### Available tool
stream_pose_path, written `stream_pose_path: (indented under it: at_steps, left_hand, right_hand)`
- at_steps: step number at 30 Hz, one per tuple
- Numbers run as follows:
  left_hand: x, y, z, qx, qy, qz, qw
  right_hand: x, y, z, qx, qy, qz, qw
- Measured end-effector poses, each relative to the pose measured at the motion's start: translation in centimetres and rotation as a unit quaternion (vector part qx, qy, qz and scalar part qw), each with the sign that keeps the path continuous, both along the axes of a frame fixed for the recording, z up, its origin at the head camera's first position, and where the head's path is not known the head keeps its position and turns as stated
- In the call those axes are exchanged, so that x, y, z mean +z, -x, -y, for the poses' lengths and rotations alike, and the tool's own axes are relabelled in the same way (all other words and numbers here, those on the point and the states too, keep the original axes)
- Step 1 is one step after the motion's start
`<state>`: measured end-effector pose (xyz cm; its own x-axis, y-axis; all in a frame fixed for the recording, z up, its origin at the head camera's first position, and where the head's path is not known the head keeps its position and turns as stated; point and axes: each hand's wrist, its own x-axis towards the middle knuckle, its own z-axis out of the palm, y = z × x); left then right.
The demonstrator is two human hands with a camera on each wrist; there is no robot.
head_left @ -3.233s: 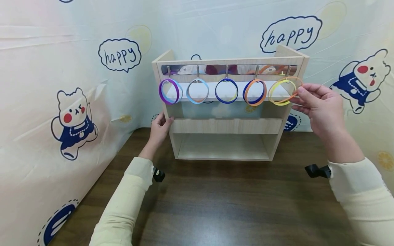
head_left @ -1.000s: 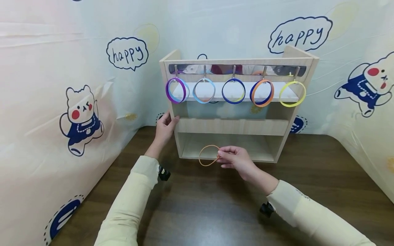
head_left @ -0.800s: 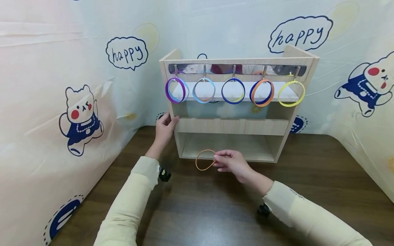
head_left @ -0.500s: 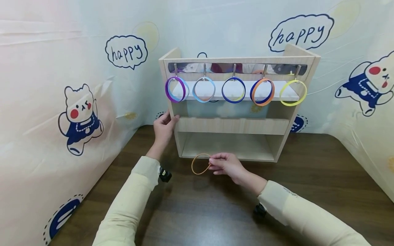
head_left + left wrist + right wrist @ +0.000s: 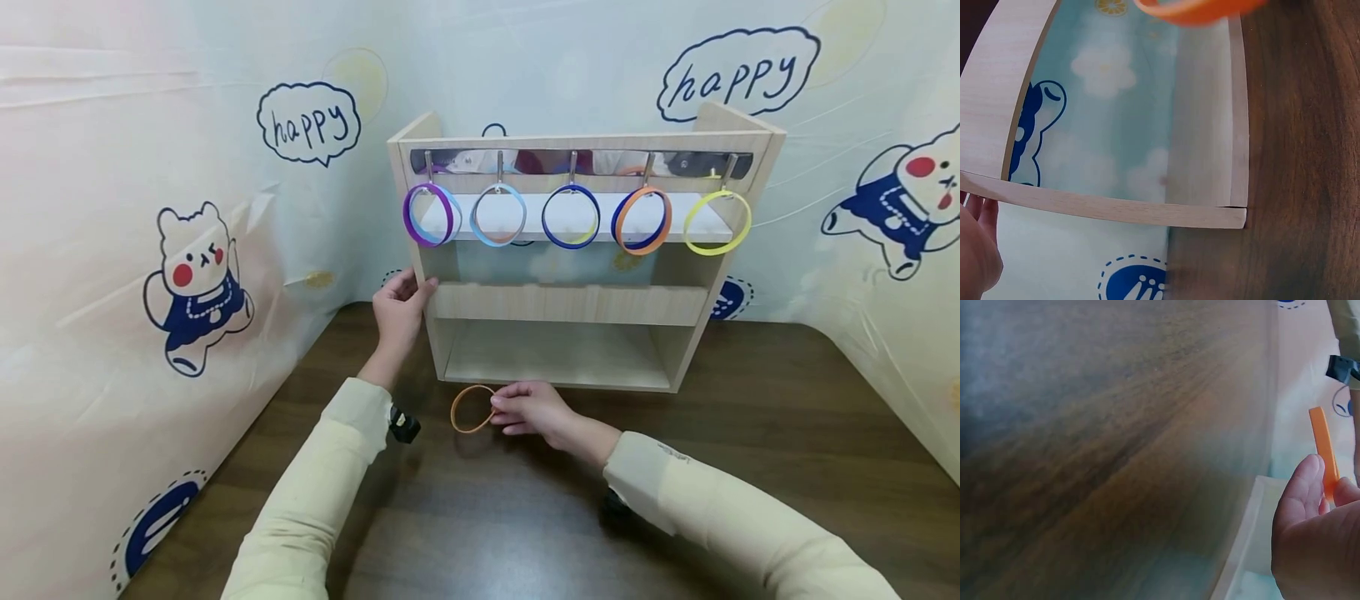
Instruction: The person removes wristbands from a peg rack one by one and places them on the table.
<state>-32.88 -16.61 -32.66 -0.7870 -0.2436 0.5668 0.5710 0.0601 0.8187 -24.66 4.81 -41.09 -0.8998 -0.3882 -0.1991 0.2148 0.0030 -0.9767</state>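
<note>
My right hand point(image 5: 536, 412) pinches an orange wristband point(image 5: 453, 412) by its right side, over the table just in front of a small wooden shelf point(image 5: 570, 304). Seen edge-on in the right wrist view, the wristband point(image 5: 1324, 444) is a flat strip between thumb and fingers. My left hand point(image 5: 401, 312) grips the shelf's left side panel; only part of that hand point(image 5: 979, 250) shows in the left wrist view. From the shelf's hooks hang a purple wristband point(image 5: 406, 215) with a light blue one behind, plus light blue point(image 5: 473, 215), dark blue point(image 5: 545, 218), orange-and-dark-blue and yellow point(image 5: 716, 251) ones.
A metal strip point(image 5: 682, 163) carrying the hooks runs along the shelf's top front. The shelf stands on a dark wooden table point(image 5: 487, 517), near the back. Printed cloth point(image 5: 90, 250) with cartoon bears encloses the table at the left, back and right.
My right hand has taken the orange wristband from beside the yellow one at the far right hook and carried it down and left. The left hand stays on the shelf's side.
</note>
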Motion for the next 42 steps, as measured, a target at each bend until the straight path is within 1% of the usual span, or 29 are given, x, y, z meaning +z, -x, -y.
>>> stream_pose_path:
  at_steps: [6, 16, 24, 29, 34, 42]
  left_hand:
    - [-0.1, 0.0, 0.0, 0.000, 0.000, 0.018, 0.9998]
    - [0.0, 0.0, 0.0, -0.008, 0.005, 0.015, 0.9998]
    - [0.0, 0.0, 0.2, -0.012, 0.011, 0.021, 0.9996]
    - [0.0, 0.0, 0.2, -0.013, 0.013, 0.025, 0.9995]
    - [0.0, 0.0, 0.2, -0.017, 0.014, 0.020, 0.9996]
    - [0.1, 0.0, 0.2, -0.017, 0.009, 0.019, 0.9996]
  right_hand:
    - [-1.0, 0.4, 1.0, 0.012, -0.006, 0.012, 1.000]
    - [-1.8, 0.9, 1.9, 0.004, -0.025, 0.031, 0.999]
    - [-2.5, 1.4, 2.9, 0.005, -0.019, 0.044, 0.999]
    - [-2.9, 1.6, 3.3, 0.003, -0.025, 0.043, 0.999]
    - [-2.9, 1.4, 3.4, -0.008, -0.032, 0.043, 0.999]
    - [-2.8, 1.1, 3.6, -0.014, -0.040, 0.019, 0.999]
